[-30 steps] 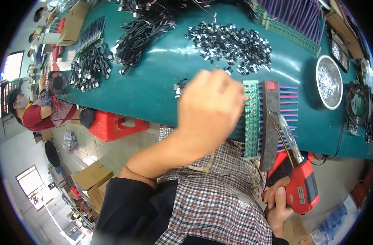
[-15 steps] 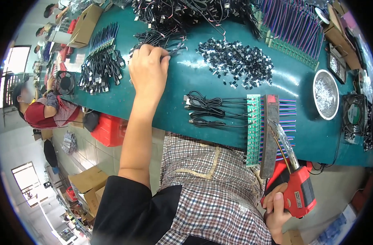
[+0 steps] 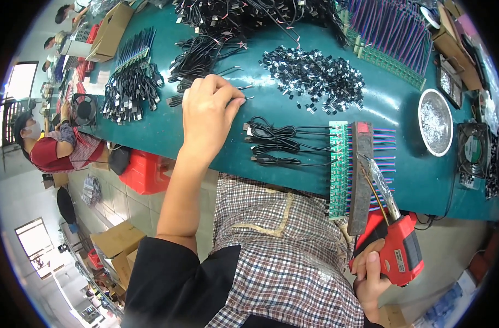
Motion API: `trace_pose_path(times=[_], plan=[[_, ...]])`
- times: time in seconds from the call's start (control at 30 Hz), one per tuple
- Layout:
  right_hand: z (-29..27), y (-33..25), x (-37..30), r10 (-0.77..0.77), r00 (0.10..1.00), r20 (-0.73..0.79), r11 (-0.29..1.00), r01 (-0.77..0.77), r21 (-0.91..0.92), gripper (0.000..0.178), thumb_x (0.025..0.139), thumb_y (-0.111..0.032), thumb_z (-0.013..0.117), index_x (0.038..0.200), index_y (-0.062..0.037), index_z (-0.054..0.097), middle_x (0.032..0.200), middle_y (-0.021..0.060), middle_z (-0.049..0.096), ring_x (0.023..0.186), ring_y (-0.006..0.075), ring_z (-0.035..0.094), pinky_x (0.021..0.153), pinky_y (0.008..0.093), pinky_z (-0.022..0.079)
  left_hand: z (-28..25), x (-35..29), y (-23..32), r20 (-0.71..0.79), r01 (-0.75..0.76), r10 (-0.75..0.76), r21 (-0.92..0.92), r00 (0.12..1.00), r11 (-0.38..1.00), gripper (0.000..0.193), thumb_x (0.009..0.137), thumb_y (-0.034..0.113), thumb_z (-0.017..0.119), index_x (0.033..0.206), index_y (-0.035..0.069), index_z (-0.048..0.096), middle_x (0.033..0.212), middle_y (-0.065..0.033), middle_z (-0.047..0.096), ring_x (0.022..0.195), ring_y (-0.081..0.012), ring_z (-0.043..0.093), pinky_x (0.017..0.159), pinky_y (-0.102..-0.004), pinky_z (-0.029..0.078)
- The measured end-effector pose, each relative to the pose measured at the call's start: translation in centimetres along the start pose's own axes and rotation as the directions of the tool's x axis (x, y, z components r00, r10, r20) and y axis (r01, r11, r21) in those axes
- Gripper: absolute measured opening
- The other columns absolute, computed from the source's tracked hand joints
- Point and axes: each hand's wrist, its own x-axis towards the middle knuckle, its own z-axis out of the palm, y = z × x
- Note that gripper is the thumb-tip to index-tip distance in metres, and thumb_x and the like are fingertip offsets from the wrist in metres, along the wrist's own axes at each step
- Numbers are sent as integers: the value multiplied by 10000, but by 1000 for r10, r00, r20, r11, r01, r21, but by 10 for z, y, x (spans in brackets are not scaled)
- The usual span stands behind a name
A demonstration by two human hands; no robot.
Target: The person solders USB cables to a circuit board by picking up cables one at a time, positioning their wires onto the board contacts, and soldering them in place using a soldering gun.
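A black cable point(image 3: 242, 88) is pinched in the left hand point(image 3: 210, 112), pale tips poking out, over the bench point(image 3: 167, 134) in from its near edge. The green circuit board point(image 3: 338, 177) is parked right at that edge. The red soldering gun point(image 3: 401, 251) is gripped by the right hand point(image 3: 372, 276), just off the bench.
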Motion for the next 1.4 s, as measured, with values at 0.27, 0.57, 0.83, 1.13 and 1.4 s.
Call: trace_pose_path(times=[0.27,0.57,0.83,1.13,1.4], plan=[[1,0,-3,48,998,-45,999,-47,22,152,962,-124,569,901,-31,466,686,40,458,436,78,355,431,261,371,-20,10,12,-372,14,-158,-360,915,933,61,973,64,628,1016,24,642,951,-94,617,838,-210,602,776,-298,471],[11,-2,14,-35,999,-15,999,35,36,150,958,-128,562,887,-42,463,687,38,454,452,76,354,434,258,361,-3,18,78,128,74,-3,-555,992,829,47,928,54,660,970,37,646,891,-82,631,749,-238,636,654,-337,503],[23,-17,29,-8,999,-49,995,13,100,246,935,-90,590,1136,-1,480,865,78,539,559,104,480,555,289,471,-7,7,111,367,250,97,-782,925,571,84,864,23,753,928,21,699,865,7,590,695,-50,486,614,-208,392],[36,-27,56,-39,962,270,990,1,139,498,951,-124,631,1389,-44,408,1490,262,449,1264,304,573,1045,439,457,-10,-7,131,433,350,62,-796,899,494,80,857,32,761,920,19,712,867,-11,622,719,-56,540,615,-202,417],[32,-22,57,-65,938,339,992,24,124,551,988,-129,601,1471,-29,355,1502,196,449,1244,271,587,1042,424,464,-6,-12,136,365,253,94,-789,926,561,84,846,21,765,905,19,705,841,-27,625,673,-83,572,580,-231,454]])
